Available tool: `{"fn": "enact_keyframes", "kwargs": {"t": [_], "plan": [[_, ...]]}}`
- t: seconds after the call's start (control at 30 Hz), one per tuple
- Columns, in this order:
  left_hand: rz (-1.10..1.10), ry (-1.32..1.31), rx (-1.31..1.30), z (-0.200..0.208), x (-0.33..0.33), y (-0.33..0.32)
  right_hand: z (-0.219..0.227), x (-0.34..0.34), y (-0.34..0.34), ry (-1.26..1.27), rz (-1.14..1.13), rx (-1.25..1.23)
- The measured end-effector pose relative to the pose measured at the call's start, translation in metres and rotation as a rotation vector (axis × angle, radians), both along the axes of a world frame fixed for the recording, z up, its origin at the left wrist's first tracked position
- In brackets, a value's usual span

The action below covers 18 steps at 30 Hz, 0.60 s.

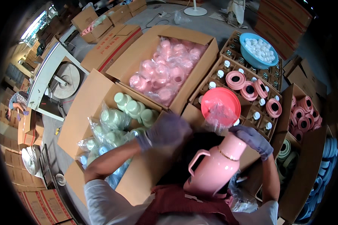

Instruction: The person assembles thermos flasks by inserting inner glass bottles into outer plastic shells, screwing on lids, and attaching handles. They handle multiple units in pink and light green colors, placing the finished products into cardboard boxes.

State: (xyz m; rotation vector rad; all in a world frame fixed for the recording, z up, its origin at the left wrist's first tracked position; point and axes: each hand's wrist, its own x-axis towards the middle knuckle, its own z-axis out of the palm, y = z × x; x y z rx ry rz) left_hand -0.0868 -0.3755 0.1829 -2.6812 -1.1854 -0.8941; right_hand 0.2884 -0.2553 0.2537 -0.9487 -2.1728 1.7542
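A pink thermos flask with a side handle and a gold neck band leans against my lap, its top tilted to the right. My right hand, in a grey-purple glove, grips the flask around its top end. My left hand, gloved alike, is smeared by motion beside the carton of green parts; its fingers cannot be made out. Just beyond the flask lies a round red-pink dish with crumpled clear plastic on it. The dish rests on a divided carton of white-capped bottles.
Pink bagged parts fill an open carton ahead. Left of me, green cups sit in another. Pink rings and a blue basin of white caps top the bottle cartons. Cartons of rings stand right. A person works far left.
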Motion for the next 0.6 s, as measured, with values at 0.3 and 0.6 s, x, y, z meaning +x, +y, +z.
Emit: {"fn": "enact_keyframes", "kwargs": {"t": [0.3,0.6], "plan": [[1.611,0.264,-0.618,-0.183,-0.296,0.12,-0.06,0.013,0.018,0.132,-0.422,-0.285],[1.339,-0.658,-0.039,-0.122,-0.294,0.141,-0.108,-0.027,0.05,0.136,-0.46,-0.345]]}}
